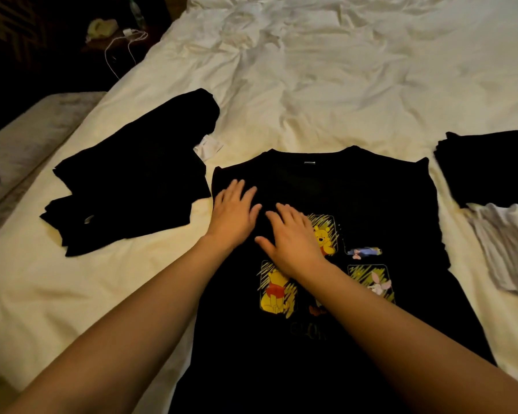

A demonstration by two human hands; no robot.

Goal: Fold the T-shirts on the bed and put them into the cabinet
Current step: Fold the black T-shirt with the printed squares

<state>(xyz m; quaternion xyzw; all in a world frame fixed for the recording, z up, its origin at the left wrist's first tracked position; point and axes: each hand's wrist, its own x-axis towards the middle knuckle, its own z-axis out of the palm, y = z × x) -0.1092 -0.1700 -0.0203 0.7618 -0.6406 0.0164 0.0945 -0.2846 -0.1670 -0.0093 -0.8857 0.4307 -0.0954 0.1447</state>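
A black T-shirt (371, 198) with cartoon bear pictures lies flat, front up, on the white bed (326, 91), collar pointing away from me. My left hand (234, 213) lies flat on its left shoulder area, fingers straight. My right hand (290, 237) presses flat on the chest just left of the prints, fingers spread. Both sleeves look tucked in along the sides. A rumpled black garment (132, 180) lies to the left, apart from the shirt. No cabinet is in view.
At the right edge sit a folded black stack (491, 165) and a folded white-grey garment (509, 249). A dark bedside table at the top left holds a white cable (123, 46) and a bottle (136, 13). A padded bench (27, 138) runs beside the bed on the left.
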